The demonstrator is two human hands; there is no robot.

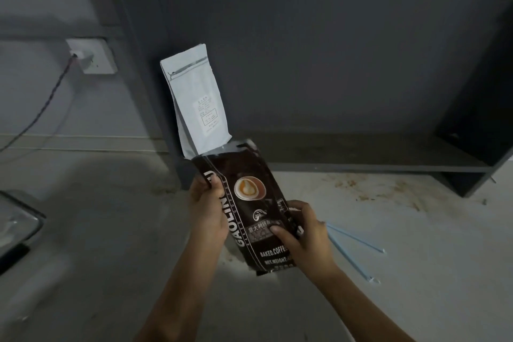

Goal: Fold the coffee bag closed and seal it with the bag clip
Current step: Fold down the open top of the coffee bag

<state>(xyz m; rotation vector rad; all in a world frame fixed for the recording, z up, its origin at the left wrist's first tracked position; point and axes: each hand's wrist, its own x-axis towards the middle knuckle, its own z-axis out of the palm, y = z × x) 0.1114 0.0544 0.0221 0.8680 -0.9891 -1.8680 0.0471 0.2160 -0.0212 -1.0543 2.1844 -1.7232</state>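
At the far left edge I see part of a dark-rimmed glass-like object (14, 219) lying on the pale counter (111, 230), too cropped for me to name. Above it, on the grey wall, a white socket plate (93, 55) has a plug in it, and a dark cable (41, 108) runs down and out to the left.

Toward the middle, a light grey pouch (197, 97) stands upright against the dark panel behind it, its top sealed strip tilted a little. A small white label sits on its front.

Just in front of it I hold the coffee bag (249, 208), dark brown with a cup picture and white lettering, lifted and leaning to the left. Its top edge sits just in front of the grey pouch's base and looks open and unfolded. My left hand (208, 208) grips the bag's upper left edge, fingers (215, 187) curled shut around it. My right hand (305, 236) clasps the lower right side, thumb pressed on the front and the other fingers wrapped behind.

Right of that hand, the pale blue bag clip (355, 250) lies on the counter, opened into a long V, untouched. Beyond it the counter shows brown stains (361, 189), and a dark low shelf (388, 158) runs along the back to the right.
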